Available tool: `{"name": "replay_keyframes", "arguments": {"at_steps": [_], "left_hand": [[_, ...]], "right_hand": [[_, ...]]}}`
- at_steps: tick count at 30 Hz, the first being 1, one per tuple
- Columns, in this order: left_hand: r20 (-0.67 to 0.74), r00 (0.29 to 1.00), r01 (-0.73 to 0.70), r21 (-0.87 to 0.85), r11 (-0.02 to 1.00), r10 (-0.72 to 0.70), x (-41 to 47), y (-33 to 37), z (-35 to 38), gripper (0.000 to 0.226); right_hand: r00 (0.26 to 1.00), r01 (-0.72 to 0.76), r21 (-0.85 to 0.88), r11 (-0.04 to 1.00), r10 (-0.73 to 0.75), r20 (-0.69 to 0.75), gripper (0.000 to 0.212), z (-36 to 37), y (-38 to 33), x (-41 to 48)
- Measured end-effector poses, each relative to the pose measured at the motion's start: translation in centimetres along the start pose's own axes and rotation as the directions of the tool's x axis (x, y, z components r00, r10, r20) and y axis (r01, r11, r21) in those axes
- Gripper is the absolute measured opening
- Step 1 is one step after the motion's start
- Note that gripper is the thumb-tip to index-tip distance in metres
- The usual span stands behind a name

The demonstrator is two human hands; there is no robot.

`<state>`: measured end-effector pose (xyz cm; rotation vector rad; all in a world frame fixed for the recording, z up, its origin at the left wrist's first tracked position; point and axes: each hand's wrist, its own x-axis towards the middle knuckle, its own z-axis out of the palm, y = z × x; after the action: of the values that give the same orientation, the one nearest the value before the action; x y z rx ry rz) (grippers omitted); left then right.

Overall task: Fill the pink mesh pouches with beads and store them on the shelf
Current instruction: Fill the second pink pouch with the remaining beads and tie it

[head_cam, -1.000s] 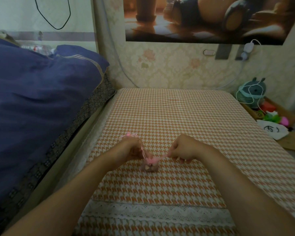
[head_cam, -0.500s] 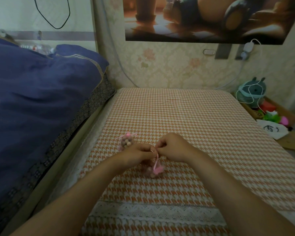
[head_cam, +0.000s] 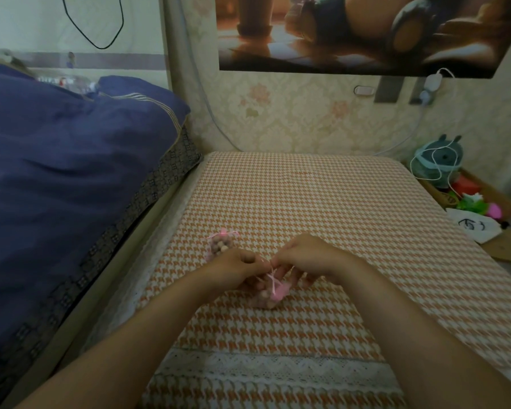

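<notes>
Two bare hands meet over a houndstooth tablecloth [head_cam: 307, 202] in orange and white. The left hand [head_cam: 233, 270] and right hand [head_cam: 310, 258] come together fingertip to fingertip, each narrowly pinching the thin pink ribbon [head_cam: 273, 280] of a bead-filled pouch [head_cam: 266, 301].

That pouch rests on the cloth just below the pinch, on the person's side of it, and the ribbon rises from its gathered neck to the fingers. Both hands are equally near, so a tightening pull would likely run outward, left and right. Which way the pouch's long axis lies is too blurred to tell.

A second pouch [head_cam: 220, 246], full of beads and closed with a bow, sits just beyond the left hand.

No shelf can be identified. A white bag [head_cam: 474, 228] at the right edge bears dark drawn marks that cannot be read.
</notes>
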<state>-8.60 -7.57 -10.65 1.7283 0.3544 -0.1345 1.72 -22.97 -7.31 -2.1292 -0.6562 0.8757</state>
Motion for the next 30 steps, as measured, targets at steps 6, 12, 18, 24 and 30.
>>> {"name": "replay_keyframes", "arguments": {"at_steps": [6,12,18,24,30], "left_hand": [[-0.059,0.998,-0.021,0.056,0.998,0.024,-0.1,0.1,0.0,0.014],[-0.139,0.99,-0.019,0.124,0.992,0.037,-0.6,0.9,0.0,0.018],[-0.065,0.99,-0.077,0.503,0.861,0.126,-1.7,1.4,-1.1,0.037],[-0.222,0.93,-0.088,0.639,0.765,0.292,-1.2,0.5,-1.7,0.018],[-0.271,0.906,-0.049,0.696,0.717,0.325,-0.8,0.4,-1.8,0.023]], "right_hand": [[0.999,-0.007,-0.075,0.997,0.01,0.038,0.014,0.6,0.2,0.1],[0.998,-0.068,0.078,0.995,0.068,0.001,0.011,0.9,0.5,0.6],[0.976,-0.212,0.344,0.915,0.218,0.02,0.009,1.8,0.8,1.5],[0.958,-0.278,0.473,0.836,0.279,0.069,0.019,2.3,1.4,2.6],[0.96,-0.242,0.445,0.862,0.279,-0.017,0.015,2.2,1.3,2.2]]}}
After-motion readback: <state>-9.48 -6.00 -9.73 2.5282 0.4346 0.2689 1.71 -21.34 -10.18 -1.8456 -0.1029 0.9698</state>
